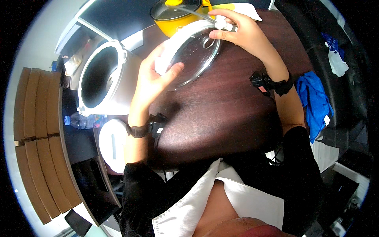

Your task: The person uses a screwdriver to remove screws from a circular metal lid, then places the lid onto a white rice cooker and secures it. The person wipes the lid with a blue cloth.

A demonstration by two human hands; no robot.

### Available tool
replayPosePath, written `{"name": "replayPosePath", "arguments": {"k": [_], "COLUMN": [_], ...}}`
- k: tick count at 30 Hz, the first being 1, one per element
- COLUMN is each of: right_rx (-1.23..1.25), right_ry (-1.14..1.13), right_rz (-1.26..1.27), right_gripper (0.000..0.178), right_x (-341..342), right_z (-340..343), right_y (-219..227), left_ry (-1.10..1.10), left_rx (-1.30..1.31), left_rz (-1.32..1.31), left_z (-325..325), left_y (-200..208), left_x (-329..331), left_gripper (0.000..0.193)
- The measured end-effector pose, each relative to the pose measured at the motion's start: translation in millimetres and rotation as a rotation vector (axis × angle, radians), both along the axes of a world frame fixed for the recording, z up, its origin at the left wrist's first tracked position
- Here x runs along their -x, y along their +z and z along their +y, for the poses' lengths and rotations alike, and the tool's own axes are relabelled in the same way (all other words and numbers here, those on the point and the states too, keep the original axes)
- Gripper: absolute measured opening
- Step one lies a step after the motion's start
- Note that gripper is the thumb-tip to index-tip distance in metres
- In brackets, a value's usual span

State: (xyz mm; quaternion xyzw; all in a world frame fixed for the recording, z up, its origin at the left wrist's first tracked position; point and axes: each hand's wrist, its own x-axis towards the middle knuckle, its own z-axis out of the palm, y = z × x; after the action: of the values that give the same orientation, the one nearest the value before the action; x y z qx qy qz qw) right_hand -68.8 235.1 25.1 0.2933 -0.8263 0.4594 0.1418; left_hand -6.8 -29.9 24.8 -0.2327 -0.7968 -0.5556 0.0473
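My left hand (156, 71) is closed on the white edge of a round lid (189, 59) with a clear centre, holding it tilted above the table. The thumb lies over the near side of the rim. At the lid's far right side, my right hand (241, 31) pinches a slim stick-like thing (227, 26) with a white and grey end. A thin pale shaft seems to run from it toward the upper left; its kind I cannot make out. Left of my left hand stands a large white pot (128, 75) with a dark inside, its mouth facing me.
A yellow pot (175, 25) with a glass lid stands at the table's far side. A plastic bottle (85, 121) and a white round object (114, 146) are at the left. A blue cloth (314, 102) hangs at the right. Brown cartons (39, 106) line the far left.
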Motion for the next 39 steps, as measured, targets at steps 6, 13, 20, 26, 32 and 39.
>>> {"name": "replayPosePath", "arguments": {"k": [6,13,20,26,32,39], "right_rx": [-0.032,-0.149,-0.191,-0.191,-0.227,-0.217], "right_ry": [0.036,0.026,0.006,0.153,0.139,0.087], "right_rz": [0.182,-0.004,0.088,-0.121,0.010,-0.230], "right_gripper": [0.042,0.045,0.043,0.038,0.035,0.033], "right_x": [17,12,19,21,20,13], "right_z": [4,2,12,24,26,23], "right_y": [-15,-3,-12,-1,-3,4], "left_ry": [0.072,-0.001,0.009,0.020,0.092,0.092], "left_rx": [0.176,0.345,0.407,0.447,0.497,0.410], "left_rz": [0.018,-0.089,-0.097,-0.072,-0.069,0.035], "left_z": [-14,-46,-49,-46,-42,-39], "left_y": [5,22,22,24,26,22], "left_x": [8,7,6,3,4,4], "left_gripper": [0.049,0.043,0.031,0.028,0.025,0.023]}}
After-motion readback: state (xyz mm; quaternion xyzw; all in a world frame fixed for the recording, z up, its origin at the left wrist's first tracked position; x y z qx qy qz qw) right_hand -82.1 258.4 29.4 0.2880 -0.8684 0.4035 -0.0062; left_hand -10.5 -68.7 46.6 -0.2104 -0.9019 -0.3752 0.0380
